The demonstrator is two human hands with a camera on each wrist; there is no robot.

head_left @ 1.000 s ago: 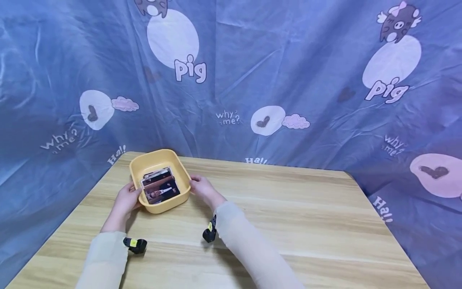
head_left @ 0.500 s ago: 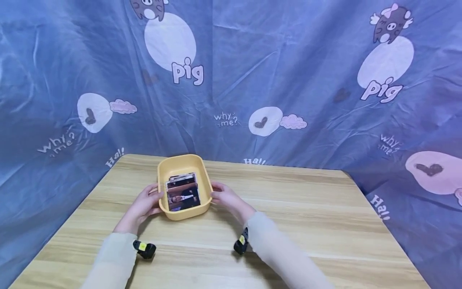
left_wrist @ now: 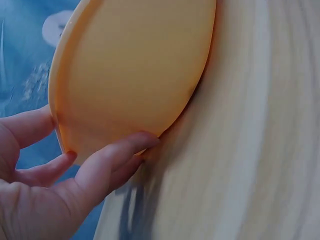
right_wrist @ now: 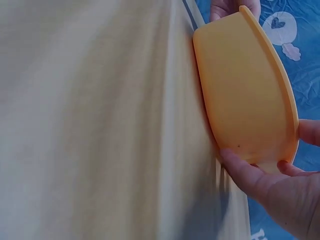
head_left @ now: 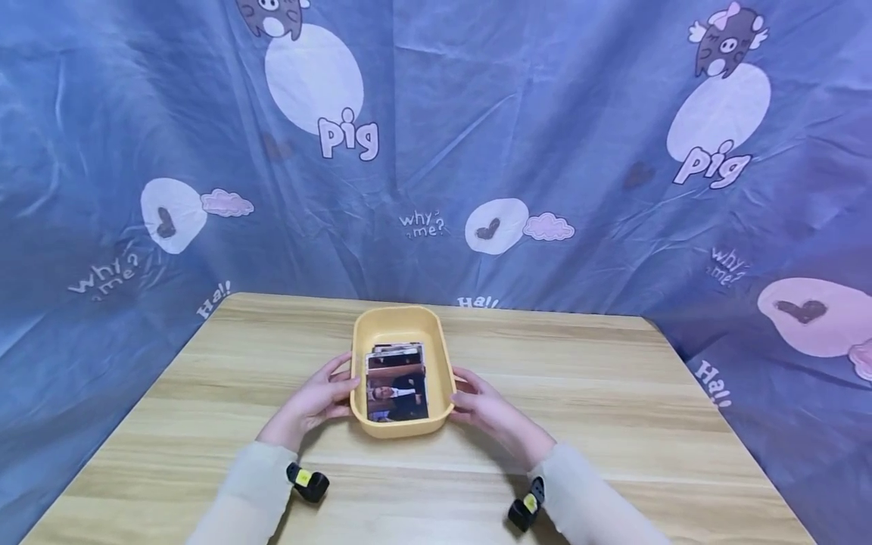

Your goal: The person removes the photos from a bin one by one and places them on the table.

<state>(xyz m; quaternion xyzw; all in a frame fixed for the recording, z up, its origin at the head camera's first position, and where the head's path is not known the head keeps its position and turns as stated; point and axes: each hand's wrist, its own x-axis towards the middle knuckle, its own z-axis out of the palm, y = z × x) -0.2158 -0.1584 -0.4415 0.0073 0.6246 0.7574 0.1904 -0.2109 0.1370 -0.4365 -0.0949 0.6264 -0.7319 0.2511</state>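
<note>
A yellow plastic box [head_left: 398, 431] with rounded corners lies between the two hands in the head view. Several overlapping photos [head_left: 402, 386] lie in it, the top one showing a person in dark clothes, turned sideways. My left hand [head_left: 316, 397] holds the box's left side, its thumb at the rim. On the opposite side, my right hand [head_left: 490, 412] holds the box the same way. In the left wrist view, fingertips [left_wrist: 147, 139] reach to the lower edge of the box's wall. The right wrist view shows one finger [right_wrist: 232, 157] at the box's bottom edge, close to the table.
Beneath the box spreads a wood-grain table [head_left: 613, 424]. A blue curtain [head_left: 436, 113] printed with pigs and lettering hangs behind it and at both sides. Black wrist cameras [head_left: 309, 483] are strapped over light sleeves [head_left: 248, 484].
Both hands have brought the box from the table's back left toward the middle and a little nearer, turning it straighter. The photos have travelled inside it. The head view has shifted slightly.
</note>
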